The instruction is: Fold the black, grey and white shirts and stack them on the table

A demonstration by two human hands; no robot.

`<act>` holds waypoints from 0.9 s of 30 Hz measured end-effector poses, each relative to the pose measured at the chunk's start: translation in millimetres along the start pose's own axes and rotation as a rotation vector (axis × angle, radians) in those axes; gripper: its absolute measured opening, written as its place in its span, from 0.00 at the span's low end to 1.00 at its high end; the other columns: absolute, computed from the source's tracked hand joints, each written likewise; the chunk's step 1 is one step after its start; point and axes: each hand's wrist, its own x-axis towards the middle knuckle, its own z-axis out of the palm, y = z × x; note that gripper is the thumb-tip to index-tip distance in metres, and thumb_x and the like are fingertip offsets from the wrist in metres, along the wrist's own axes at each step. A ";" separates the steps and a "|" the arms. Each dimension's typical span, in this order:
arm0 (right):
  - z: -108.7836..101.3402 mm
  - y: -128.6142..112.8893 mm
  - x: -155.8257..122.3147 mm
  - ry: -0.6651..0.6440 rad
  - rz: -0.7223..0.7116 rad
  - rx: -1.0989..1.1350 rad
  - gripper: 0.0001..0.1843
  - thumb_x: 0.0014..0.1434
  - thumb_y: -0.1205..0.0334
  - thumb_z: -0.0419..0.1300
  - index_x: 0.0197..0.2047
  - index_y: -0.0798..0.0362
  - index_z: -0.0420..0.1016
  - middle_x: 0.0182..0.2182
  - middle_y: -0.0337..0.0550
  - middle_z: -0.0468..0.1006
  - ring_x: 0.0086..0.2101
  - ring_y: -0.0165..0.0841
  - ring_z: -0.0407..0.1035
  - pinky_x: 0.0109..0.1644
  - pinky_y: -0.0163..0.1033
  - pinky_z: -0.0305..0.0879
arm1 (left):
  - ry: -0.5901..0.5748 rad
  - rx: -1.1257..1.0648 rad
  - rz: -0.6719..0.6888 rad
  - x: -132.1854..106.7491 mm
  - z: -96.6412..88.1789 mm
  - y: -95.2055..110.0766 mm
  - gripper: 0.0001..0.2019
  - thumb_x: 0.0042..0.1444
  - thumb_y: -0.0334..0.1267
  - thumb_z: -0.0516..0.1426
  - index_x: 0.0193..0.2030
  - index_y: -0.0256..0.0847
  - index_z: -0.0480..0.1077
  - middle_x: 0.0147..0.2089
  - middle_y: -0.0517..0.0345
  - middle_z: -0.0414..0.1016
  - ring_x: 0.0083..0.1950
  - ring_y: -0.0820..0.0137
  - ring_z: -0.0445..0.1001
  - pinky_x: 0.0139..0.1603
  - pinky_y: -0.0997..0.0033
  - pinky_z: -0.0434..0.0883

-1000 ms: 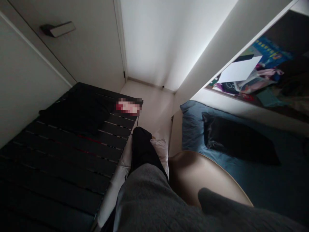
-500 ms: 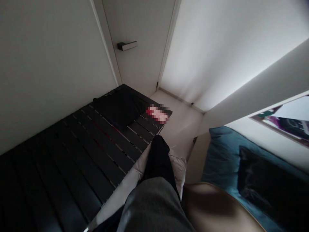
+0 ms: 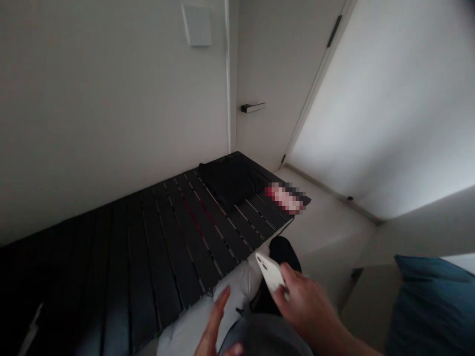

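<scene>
A white smartphone (image 3: 270, 273) is gripped in my right hand (image 3: 306, 299), its camera side facing up and left. My right fingers wrap its lower end, in front of my dark-clothed leg (image 3: 285, 247). Low in the view, my left hand (image 3: 217, 326) holds nothing; its fingers are apart, with one pointing up. It is left of the phone and not touching it, over a pale quilted cushion (image 3: 178, 336).
A black slatted bench or bed frame (image 3: 144, 252) runs along the left wall. On it lie a dark cushion (image 3: 232, 180) and a blurred-out item (image 3: 285, 198). Behind stands a closed door with a lever handle (image 3: 254, 107). Blue fabric (image 3: 430, 301) is at right.
Both my hands have come into view from below, the right one holding the phone. The camera has turned left and up, so the room appears shifted right and down.
</scene>
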 end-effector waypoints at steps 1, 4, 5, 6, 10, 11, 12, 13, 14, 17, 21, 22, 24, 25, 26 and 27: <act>-3.4 -20.0 2.7 0.005 -0.086 0.072 0.06 0.55 0.68 0.52 0.35 0.52 0.69 0.26 0.43 0.76 0.26 0.35 0.73 0.30 0.35 0.63 | 0.005 -0.035 0.038 8.7 7.4 -9.2 0.44 0.48 0.62 0.62 0.68 0.46 0.55 0.71 0.46 0.50 0.71 0.48 0.49 0.68 0.47 0.53; -12.9 -57.9 0.5 -0.009 -0.286 0.395 0.06 0.59 0.64 0.52 0.36 0.53 0.69 0.28 0.42 0.76 0.26 0.32 0.72 0.30 0.34 0.66 | 0.106 -0.284 0.139 32.5 29.3 -21.8 0.53 0.41 0.67 0.62 0.71 0.46 0.49 0.71 0.47 0.51 0.71 0.46 0.46 0.70 0.51 0.50; -16.4 -61.4 -0.8 -0.040 -0.345 0.518 0.07 0.60 0.61 0.53 0.38 0.53 0.70 0.30 0.43 0.77 0.28 0.32 0.73 0.32 0.34 0.67 | 0.174 -0.403 0.142 38.5 34.0 -19.1 0.49 0.45 0.69 0.58 0.69 0.45 0.54 0.69 0.46 0.57 0.70 0.47 0.52 0.69 0.52 0.53; -19.8 -60.5 -1.5 -0.077 -0.384 0.619 0.08 0.61 0.59 0.54 0.41 0.52 0.70 0.32 0.43 0.77 0.30 0.32 0.73 0.34 0.35 0.69 | 0.222 -0.539 0.155 43.0 36.7 -13.1 0.46 0.48 0.71 0.52 0.67 0.42 0.58 0.66 0.44 0.62 0.68 0.47 0.57 0.67 0.52 0.56; -26.2 -35.6 4.9 0.110 -0.249 0.817 0.10 0.64 0.57 0.54 0.46 0.50 0.70 0.36 0.44 0.77 0.34 0.32 0.73 0.35 0.34 0.69 | 0.174 -1.013 0.063 47.5 30.7 26.8 0.46 0.53 0.73 0.43 0.64 0.36 0.62 0.55 0.39 0.73 0.59 0.46 0.69 0.58 0.43 0.66; -25.2 -30.1 7.7 0.126 -0.186 0.835 0.10 0.64 0.56 0.54 0.46 0.50 0.70 0.37 0.44 0.76 0.35 0.32 0.72 0.35 0.34 0.69 | 0.136 -1.065 0.059 46.7 27.9 35.2 0.46 0.53 0.73 0.43 0.64 0.35 0.63 0.53 0.38 0.74 0.57 0.45 0.71 0.56 0.42 0.67; -23.3 -26.6 10.3 0.095 -0.133 0.858 0.12 0.63 0.54 0.55 0.47 0.50 0.70 0.37 0.45 0.75 0.35 0.33 0.72 0.34 0.34 0.69 | 0.108 -1.098 0.054 45.8 25.8 41.2 0.46 0.53 0.72 0.43 0.63 0.33 0.63 0.52 0.38 0.75 0.55 0.45 0.72 0.54 0.42 0.68; -20.8 -25.4 12.2 0.020 -0.097 0.887 0.14 0.63 0.52 0.55 0.48 0.50 0.69 0.37 0.45 0.75 0.35 0.34 0.72 0.33 0.35 0.70 | 0.105 -1.117 0.058 45.2 24.7 44.9 0.45 0.54 0.72 0.45 0.62 0.33 0.64 0.51 0.38 0.75 0.54 0.46 0.73 0.54 0.42 0.69; -18.0 -26.2 13.2 -0.073 -0.083 0.921 0.17 0.62 0.51 0.55 0.51 0.50 0.67 0.37 0.45 0.75 0.35 0.34 0.72 0.32 0.35 0.70 | 0.124 -1.127 0.059 45.1 24.6 46.4 0.43 0.54 0.70 0.46 0.62 0.32 0.65 0.51 0.38 0.76 0.53 0.46 0.73 0.54 0.43 0.69; -10.8 -35.9 11.0 -0.313 -0.096 0.990 0.28 0.59 0.49 0.59 0.59 0.49 0.59 0.43 0.49 0.75 0.39 0.37 0.73 0.35 0.39 0.73 | 0.234 -1.135 0.051 47.6 28.8 43.6 0.38 0.57 0.65 0.50 0.61 0.33 0.66 0.50 0.38 0.76 0.53 0.48 0.74 0.55 0.47 0.69; -5.9 -47.4 6.7 -0.395 -0.101 1.014 0.42 0.52 0.53 0.64 0.65 0.48 0.49 0.52 0.54 0.71 0.48 0.44 0.71 0.45 0.47 0.74 | 0.294 -1.136 0.055 53.0 32.7 41.0 0.37 0.58 0.63 0.51 0.61 0.32 0.65 0.51 0.38 0.76 0.54 0.48 0.74 0.57 0.49 0.68; -4.8 -48.5 6.7 -0.403 -0.099 1.021 0.43 0.51 0.54 0.64 0.65 0.48 0.47 0.52 0.54 0.71 0.49 0.44 0.71 0.47 0.49 0.73 | 0.297 -1.134 0.059 54.2 32.5 41.7 0.37 0.58 0.63 0.50 0.61 0.32 0.65 0.52 0.38 0.76 0.55 0.49 0.73 0.57 0.49 0.68; -2.2 -49.4 7.8 -0.423 -0.099 1.034 0.45 0.50 0.56 0.65 0.65 0.49 0.45 0.53 0.54 0.71 0.50 0.45 0.70 0.51 0.50 0.72 | 0.296 -1.127 0.064 56.5 31.6 43.8 0.36 0.59 0.62 0.50 0.62 0.32 0.65 0.53 0.38 0.75 0.55 0.49 0.73 0.58 0.50 0.67; -0.8 -49.5 8.6 -0.430 -0.101 1.039 0.46 0.49 0.57 0.65 0.65 0.49 0.45 0.53 0.54 0.70 0.51 0.45 0.70 0.52 0.51 0.70 | 0.295 -1.123 0.067 57.5 31.1 44.8 0.36 0.60 0.62 0.49 0.63 0.33 0.64 0.54 0.39 0.75 0.56 0.49 0.73 0.59 0.50 0.67; 0.5 -49.6 9.5 -0.430 -0.102 1.042 0.46 0.49 0.57 0.65 0.65 0.49 0.45 0.54 0.54 0.70 0.51 0.45 0.69 0.54 0.51 0.69 | 0.296 -1.120 0.071 58.5 30.8 45.6 0.36 0.60 0.61 0.49 0.63 0.33 0.64 0.54 0.39 0.75 0.56 0.50 0.72 0.60 0.50 0.66; 1.6 -49.7 10.4 -0.427 -0.103 1.043 0.45 0.49 0.58 0.66 0.64 0.49 0.46 0.54 0.54 0.70 0.52 0.44 0.69 0.56 0.51 0.68 | 0.299 -1.117 0.075 59.4 30.7 46.1 0.35 0.60 0.61 0.49 0.63 0.33 0.64 0.55 0.39 0.74 0.57 0.50 0.72 0.60 0.51 0.66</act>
